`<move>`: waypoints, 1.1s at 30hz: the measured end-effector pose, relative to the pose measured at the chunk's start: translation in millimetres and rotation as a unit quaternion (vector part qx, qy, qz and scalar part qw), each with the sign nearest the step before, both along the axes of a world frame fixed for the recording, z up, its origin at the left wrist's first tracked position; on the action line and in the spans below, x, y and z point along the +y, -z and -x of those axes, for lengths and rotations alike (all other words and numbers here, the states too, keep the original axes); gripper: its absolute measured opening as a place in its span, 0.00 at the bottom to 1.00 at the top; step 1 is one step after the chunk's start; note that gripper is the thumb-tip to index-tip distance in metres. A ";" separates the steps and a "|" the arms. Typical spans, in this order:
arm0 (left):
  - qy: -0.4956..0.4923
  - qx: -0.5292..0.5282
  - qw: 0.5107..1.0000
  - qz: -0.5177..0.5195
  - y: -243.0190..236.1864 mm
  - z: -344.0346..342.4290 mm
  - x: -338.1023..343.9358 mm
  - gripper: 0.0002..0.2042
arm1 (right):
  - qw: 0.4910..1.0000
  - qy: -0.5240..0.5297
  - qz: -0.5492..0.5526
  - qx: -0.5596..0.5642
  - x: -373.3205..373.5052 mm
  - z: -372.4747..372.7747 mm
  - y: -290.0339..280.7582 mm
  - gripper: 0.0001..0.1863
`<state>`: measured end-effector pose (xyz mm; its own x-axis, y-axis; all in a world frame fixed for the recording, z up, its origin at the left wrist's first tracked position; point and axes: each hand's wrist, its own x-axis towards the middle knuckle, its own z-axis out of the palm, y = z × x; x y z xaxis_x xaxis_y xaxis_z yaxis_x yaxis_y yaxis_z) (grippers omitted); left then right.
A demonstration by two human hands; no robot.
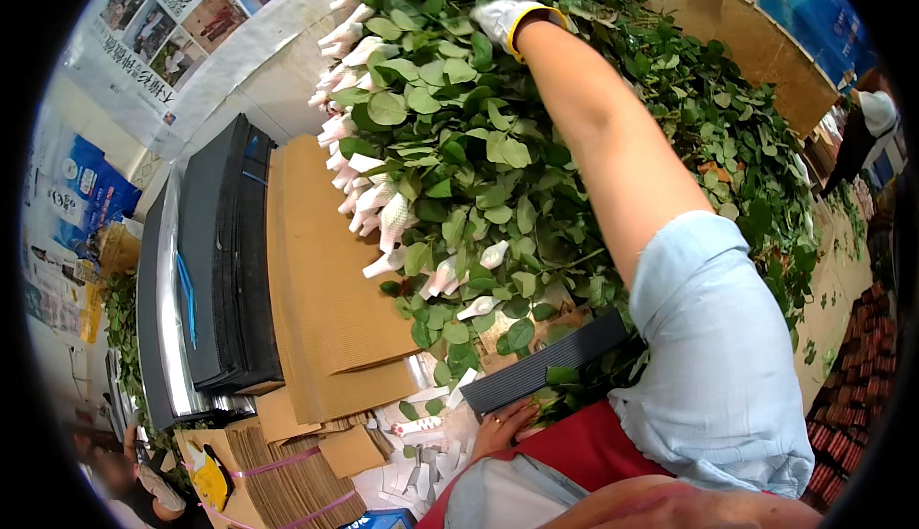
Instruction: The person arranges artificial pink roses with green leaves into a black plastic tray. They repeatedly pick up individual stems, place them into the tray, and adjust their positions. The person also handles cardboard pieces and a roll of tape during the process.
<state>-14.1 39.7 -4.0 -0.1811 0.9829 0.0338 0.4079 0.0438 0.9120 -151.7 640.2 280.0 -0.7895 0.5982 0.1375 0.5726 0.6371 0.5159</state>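
Observation:
A big heap of roses (488, 136) with green leaves covers the far middle, their heads in white mesh sleeves (394, 221) pointing left. My right hand (505, 23), in a white glove with a yellow cuff, reaches to the far top of the heap. Its fingertips are lost among the leaves, so their grip does not show. My left hand (504, 426), bare with a ring, lies flat with fingers stretched at the near edge, beside a dark ribbed strip (546, 361). Several sleeved roses (443, 278) lie loose on the heap's near side.
Left of the heap stand brown corrugated cardboard sheets (330, 270) and black panels (222, 251). Bundled cardboard (287, 472), a yellow-handled tool (208, 476) and white paper scraps (421, 467) lie near left. Another person (148, 481) is at lower left; stacked reddish items (852, 385) stand right.

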 end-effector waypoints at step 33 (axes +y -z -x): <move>-0.031 0.140 0.986 -0.091 -51.9 -0.8 18.7 0.32 | 0.902 -0.101 0.094 0.410 -61.9 -55.9 -0.5 0.15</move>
<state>-13.3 58.4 47.9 -0.1984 0.9436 0.2650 0.6461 -0.0774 0.7593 -95.8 578.3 280.5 -0.5639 0.5269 0.6359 0.5749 0.8032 -0.1558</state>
